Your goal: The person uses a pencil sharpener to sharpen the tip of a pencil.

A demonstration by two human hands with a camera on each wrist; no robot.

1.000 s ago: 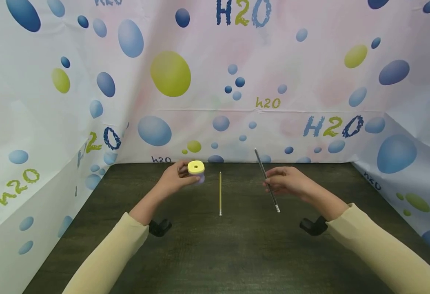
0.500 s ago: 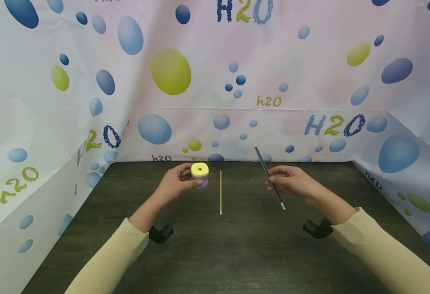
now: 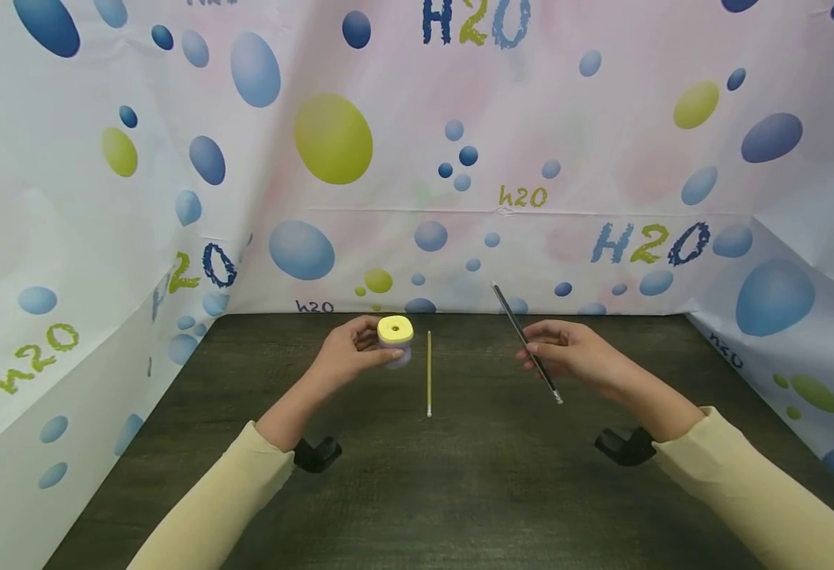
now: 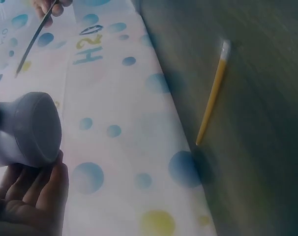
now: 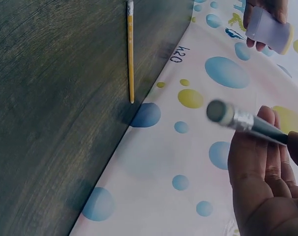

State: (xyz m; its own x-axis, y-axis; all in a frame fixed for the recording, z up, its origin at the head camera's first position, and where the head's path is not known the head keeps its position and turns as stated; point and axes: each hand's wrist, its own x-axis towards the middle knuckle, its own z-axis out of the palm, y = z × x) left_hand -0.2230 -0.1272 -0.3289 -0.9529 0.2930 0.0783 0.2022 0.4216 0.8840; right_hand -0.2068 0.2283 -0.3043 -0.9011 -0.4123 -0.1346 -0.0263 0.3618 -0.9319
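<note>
My left hand (image 3: pixel 349 351) grips a pencil sharpener (image 3: pixel 395 330) with a yellow top, a small dark hole in it and a lilac body. In the left wrist view the sharpener (image 4: pixel 38 129) shows its plain lilac underside. Between thumb and fingers, my right hand (image 3: pixel 575 352) pinches a dark pencil (image 3: pixel 513 317), tilted, its white eraser end low and towards me. That eraser end (image 5: pixel 232 116) looms large in the right wrist view. A yellow pencil (image 3: pixel 429 372) lies on the dark table between both hands, its white end nearest me.
The dark wooden table (image 3: pixel 453 491) ends at a white sheet (image 3: pixel 566 119) printed with blue and green bubbles, which rises behind it and at both sides. Black wrist mounts (image 3: pixel 317 454) show under both forearms.
My left hand has shifted slightly right with the sharpener, closer to the yellow pencil. The dark pencil has tilted more, its eraser end swinging right. The yellow pencil stays in place.
</note>
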